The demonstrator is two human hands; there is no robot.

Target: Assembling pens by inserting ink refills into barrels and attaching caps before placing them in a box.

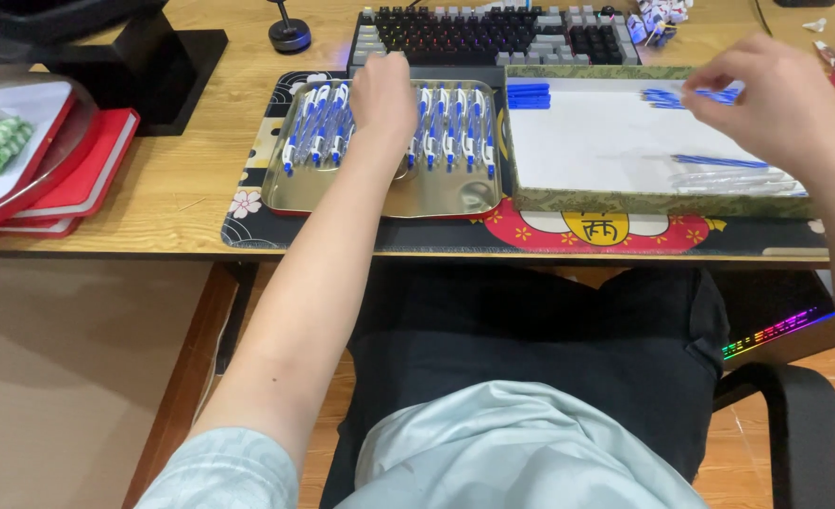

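A gold metal tray [436,196] on the desk mat holds a row of several blue-and-white pens [455,127]. My left hand [382,94] reaches over the middle of that row, fingers curled down among the pens; whether it grips one is hidden. To the right stands a shallow box [615,141] with a white inside and a patterned rim. In it lie blue pen parts [528,95] at the far left, clear barrels [728,177] and a blue refill [719,161]. My right hand [766,99] hovers over the box's far right corner, fingertips pinching blue pen parts [667,96].
A keyboard [493,36] lies behind the tray and box. Red books [87,170] and a plate are stacked at the left. A monitor base [144,57] stands at the back left. My lap and an office chair armrest [794,415] sit below the desk edge.
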